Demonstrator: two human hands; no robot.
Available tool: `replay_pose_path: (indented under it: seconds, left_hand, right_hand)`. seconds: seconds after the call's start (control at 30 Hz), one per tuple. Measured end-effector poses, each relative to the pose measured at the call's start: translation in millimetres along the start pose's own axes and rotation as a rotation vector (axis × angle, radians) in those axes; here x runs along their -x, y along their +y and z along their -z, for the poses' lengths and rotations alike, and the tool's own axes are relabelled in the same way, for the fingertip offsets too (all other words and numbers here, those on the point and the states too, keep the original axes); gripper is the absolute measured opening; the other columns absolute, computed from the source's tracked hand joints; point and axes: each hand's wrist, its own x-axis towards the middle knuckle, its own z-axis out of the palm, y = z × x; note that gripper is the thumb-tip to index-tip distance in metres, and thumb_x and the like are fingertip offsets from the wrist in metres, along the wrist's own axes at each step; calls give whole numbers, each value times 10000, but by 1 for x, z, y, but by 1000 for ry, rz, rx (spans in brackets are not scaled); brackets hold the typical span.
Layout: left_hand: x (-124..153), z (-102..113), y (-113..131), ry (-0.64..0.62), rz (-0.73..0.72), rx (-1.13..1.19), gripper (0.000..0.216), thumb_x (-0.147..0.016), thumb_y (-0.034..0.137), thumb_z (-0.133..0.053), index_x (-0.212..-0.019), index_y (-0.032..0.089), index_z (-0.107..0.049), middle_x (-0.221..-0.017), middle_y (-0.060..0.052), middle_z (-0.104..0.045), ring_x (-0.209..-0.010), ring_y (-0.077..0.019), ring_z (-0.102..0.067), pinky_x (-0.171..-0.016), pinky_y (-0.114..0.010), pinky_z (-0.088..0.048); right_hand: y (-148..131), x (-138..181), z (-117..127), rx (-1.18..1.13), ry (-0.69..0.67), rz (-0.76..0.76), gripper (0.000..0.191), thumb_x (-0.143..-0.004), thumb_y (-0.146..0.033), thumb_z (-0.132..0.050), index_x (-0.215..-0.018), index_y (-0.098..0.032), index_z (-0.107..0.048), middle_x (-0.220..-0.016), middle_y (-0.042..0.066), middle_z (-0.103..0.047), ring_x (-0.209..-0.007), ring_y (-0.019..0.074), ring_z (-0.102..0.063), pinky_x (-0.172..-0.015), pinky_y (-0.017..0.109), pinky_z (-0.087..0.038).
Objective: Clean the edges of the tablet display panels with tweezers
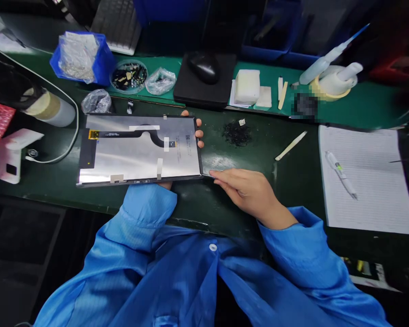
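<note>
A flat display panel point(129, 154) with a silvery back, a black ribbon cable point(122, 134) and pale tape pieces lies tilted across my left hand point(199, 133). That hand supports it from below, with fingertips curled over the right edge; the palm is hidden. At the panel's lower right corner, my right hand point(250, 193) pinches a thin, dark, shiny sliver point(208, 176) that touches the corner. Whether this is a tool tip or a strip of the panel's edging, I cannot tell. Beyond my right hand, a heap of black scraps point(237, 133) sits on the dark green bench.
Along the back stand a blue bin point(105, 59) with plastic bags, a round dish of small parts point(128, 76), a black mouse point(204, 67) and white pads point(247, 86). A pale stick point(291, 146), lined paper point(368, 190) and a pen point(341, 175) lie right. A white cable point(75, 131) curves left.
</note>
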Motion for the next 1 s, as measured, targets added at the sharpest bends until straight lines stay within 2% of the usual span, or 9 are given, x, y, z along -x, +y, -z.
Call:
replay_pose_path:
  seconds: [0.1,0.23,0.4,0.5,0.6,0.7,0.83,1.0]
  left_hand:
    - [-3,4,-1,-9,11,-9,664,-1047,644,-172,-1147,200,-655,-975,-63,-630,-822,-173,-593,-723,-271,-460]
    - [-9,12,-1,4,24,27,660,-1039,663,-149,-1227,247,-626,-1003,-68,-660,-815,-173,-570,-726,-296,-453]
    - [-9,11,-1,-40,57,108,658,-1036,659,-122,-1054,249,-637,-1068,-59,-671,-863,-188,-545,-766,-333,-424]
    - [-7,7,-1,7,77,86,659,-1034,661,-122,-1112,257,-637,-1063,-58,-670,-862,-193,-537,-799,-349,-410]
    - [-8,11,-2,28,120,31,653,-1025,677,-143,-1242,294,-625,-1069,-63,-656,-896,-214,-543,-894,-399,-408]
    - [-11,19,-2,-29,168,15,631,-1026,680,-165,-1205,317,-650,-1084,-60,-643,-949,-227,-548,-991,-457,-382]
    - [-15,24,-5,-91,126,47,636,-1030,677,-160,-1100,293,-662,-1100,-51,-656,-905,-199,-543,-988,-455,-403]
    - [-15,15,-7,22,138,-9,670,-1019,701,-135,-1362,315,-562,-1082,-62,-642,-903,-206,-568,-912,-412,-441]
  right_hand:
    - [1,0,1,-34,-41,-28,281,-1035,-259,-547,-1226,-263,-754,-928,44,-808,-809,198,-760,-721,303,-573]
    - [0,0,1,-113,-56,-88,259,-1020,-274,-581,-1225,-281,-740,-1018,28,-812,-865,202,-769,-790,314,-598]
    - [-2,-1,1,-166,-29,-44,198,-1002,-257,-623,-1147,-236,-756,-1005,44,-791,-856,188,-745,-762,291,-585]
    - [0,-2,3,-166,-52,-22,224,-1022,-253,-581,-1162,-222,-754,-994,55,-781,-849,190,-734,-745,299,-567]
    - [1,-2,4,-146,-97,-32,255,-1039,-274,-541,-1162,-227,-759,-921,45,-778,-784,185,-722,-690,294,-541]
    - [0,-1,5,-187,-115,-66,251,-1034,-262,-543,-1159,-234,-759,-932,33,-792,-791,176,-732,-712,278,-543]
    - [-3,-2,4,-256,-85,-138,166,-965,-263,-670,-1101,-234,-761,-953,21,-795,-763,165,-722,-705,264,-545]
    - [-3,-4,4,-232,-85,-57,164,-998,-246,-627,-1075,-205,-766,-944,43,-787,-796,170,-722,-713,262,-536]
